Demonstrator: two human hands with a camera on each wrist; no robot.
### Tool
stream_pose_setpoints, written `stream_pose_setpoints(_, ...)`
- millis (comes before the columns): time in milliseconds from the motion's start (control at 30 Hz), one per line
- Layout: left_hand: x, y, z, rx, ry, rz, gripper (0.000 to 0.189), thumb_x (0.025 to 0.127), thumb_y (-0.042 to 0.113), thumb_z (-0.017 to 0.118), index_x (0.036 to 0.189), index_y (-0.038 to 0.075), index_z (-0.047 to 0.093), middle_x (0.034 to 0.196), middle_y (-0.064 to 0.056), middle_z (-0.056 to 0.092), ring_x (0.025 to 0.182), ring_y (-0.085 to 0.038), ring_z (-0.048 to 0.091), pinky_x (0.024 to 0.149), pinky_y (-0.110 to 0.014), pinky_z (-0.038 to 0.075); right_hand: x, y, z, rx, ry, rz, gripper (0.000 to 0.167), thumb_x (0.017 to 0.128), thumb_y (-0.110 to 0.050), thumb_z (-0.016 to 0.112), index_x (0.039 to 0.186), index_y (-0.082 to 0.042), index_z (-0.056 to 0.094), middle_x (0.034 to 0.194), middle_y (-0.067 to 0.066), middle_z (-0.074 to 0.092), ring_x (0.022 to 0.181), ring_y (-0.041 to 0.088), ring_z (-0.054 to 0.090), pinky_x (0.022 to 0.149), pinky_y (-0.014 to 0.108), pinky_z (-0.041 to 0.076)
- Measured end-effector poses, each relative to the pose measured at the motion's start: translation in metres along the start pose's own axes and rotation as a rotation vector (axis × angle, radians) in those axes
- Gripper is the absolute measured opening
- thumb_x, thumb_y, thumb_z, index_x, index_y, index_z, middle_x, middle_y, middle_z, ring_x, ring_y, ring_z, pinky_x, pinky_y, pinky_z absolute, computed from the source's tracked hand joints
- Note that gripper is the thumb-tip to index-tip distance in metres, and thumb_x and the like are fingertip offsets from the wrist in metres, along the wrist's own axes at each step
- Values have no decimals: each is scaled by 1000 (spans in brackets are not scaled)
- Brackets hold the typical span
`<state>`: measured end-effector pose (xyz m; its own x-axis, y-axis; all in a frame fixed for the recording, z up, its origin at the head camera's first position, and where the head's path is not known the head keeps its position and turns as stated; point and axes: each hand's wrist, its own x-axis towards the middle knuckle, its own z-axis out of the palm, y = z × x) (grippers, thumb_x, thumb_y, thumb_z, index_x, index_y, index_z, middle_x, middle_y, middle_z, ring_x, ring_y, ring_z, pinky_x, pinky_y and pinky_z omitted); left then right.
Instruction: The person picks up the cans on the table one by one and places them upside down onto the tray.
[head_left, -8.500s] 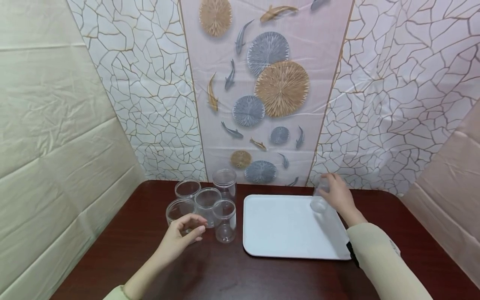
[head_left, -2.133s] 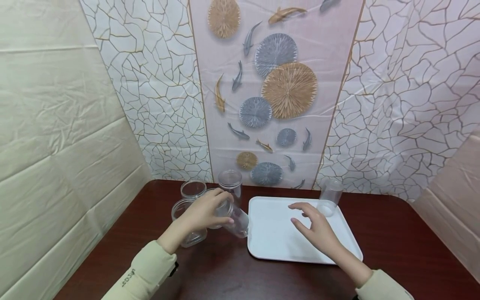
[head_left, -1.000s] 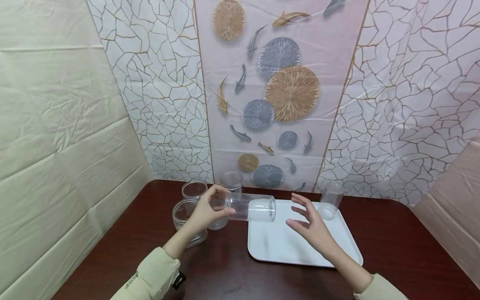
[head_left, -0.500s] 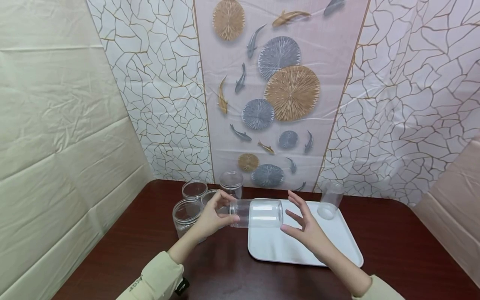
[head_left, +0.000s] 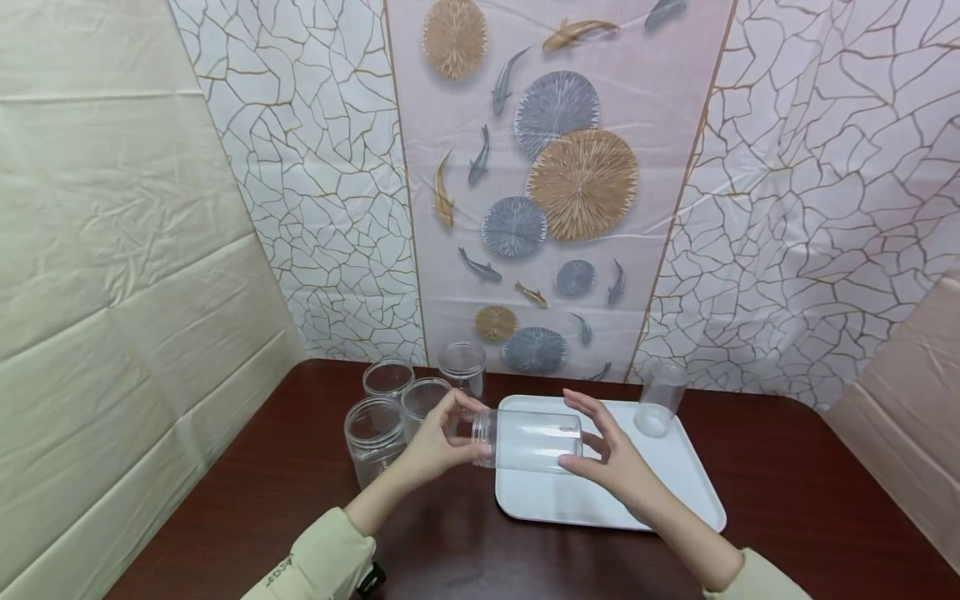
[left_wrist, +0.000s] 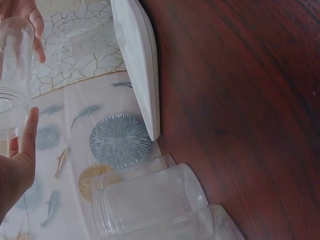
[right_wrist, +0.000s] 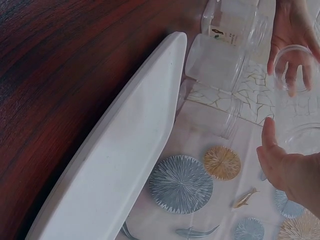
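A clear plastic jar (head_left: 528, 440) lies sideways in the air over the left part of the white tray (head_left: 611, 510). My left hand (head_left: 438, 437) grips it round the threaded neck, thumb in front and fingers behind. At the base end my right hand (head_left: 611, 454) is spread round the jar; its thumb overlaps the base and its index finger stands out above the wall. Another clear jar (head_left: 663, 387) stands upright on the tray's far right corner. Several open clear jars (head_left: 375, 437) are grouped left of the tray, and a printed label (right_wrist: 222, 36) shows among them in the right wrist view.
The dark red wooden table (head_left: 450, 558) ends at a patterned cloth backdrop (head_left: 517, 275). Pale cloth walls (head_left: 135, 292) rise at the sides. The grouped jars (left_wrist: 150, 200) stand close below my left hand.
Earlier my right hand was at the jar on the tray's far corner. Since then my left hand has lifted a jar from the group, turned it sideways and carried it right, into my right hand's spread.
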<state>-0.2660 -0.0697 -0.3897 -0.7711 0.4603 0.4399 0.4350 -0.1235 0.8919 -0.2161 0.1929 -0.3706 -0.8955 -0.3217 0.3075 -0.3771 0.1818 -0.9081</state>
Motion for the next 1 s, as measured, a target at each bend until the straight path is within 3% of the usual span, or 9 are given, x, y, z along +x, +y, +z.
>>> stream_pose_setpoints(133,-1,-1,2,-20,-3,1,46,75,-5,73,107,-9,41,119,-36,48,94,-5,58,73,-28,57,0,1,1,13,-10,2,68,85,-3,65,143,-11,31,149,17,26,128,56,31,89,40,51)
stream_pose_setpoints(333,-2,-3,6,-27,11,-7,45,75,-5,73,107,-9,42,118,-29,51,94,-5,58,72,-29,58,-1,1,2,10,-4,-4,63,83,-5,68,137,-6,36,147,15,31,130,51,32,94,44,48)
stream_pose_setpoints(500,-3,-4,8,-32,29,-16,45,76,-1,74,108,-8,42,119,-23,51,95,-7,57,69,-27,58,-1,1,3,47,-12,-21,59,82,-3,69,133,-9,39,136,-3,42,118,17,53,85,28,53)
stream_pose_setpoints(600,-3,-5,9,-25,36,-12,46,78,4,75,108,-8,43,118,-22,50,96,-7,55,69,-26,57,-1,1,3,38,1,-12,57,81,-3,70,130,-8,41,127,-7,45,108,3,55,84,25,53)
stream_pose_setpoints(800,-4,-6,11,-17,32,-32,46,79,5,73,112,-7,44,111,-18,52,95,-6,56,69,-25,57,-1,1,4,2,23,39,55,81,-2,69,129,-2,41,126,4,45,104,6,56,83,26,53)
stream_pose_setpoints(1000,-10,-9,11,1,23,-38,45,81,5,72,114,-6,45,112,-28,50,93,-8,58,68,-25,56,-2,1,3,-11,5,29,53,83,-5,69,129,-4,43,126,9,46,102,6,56,81,28,54)
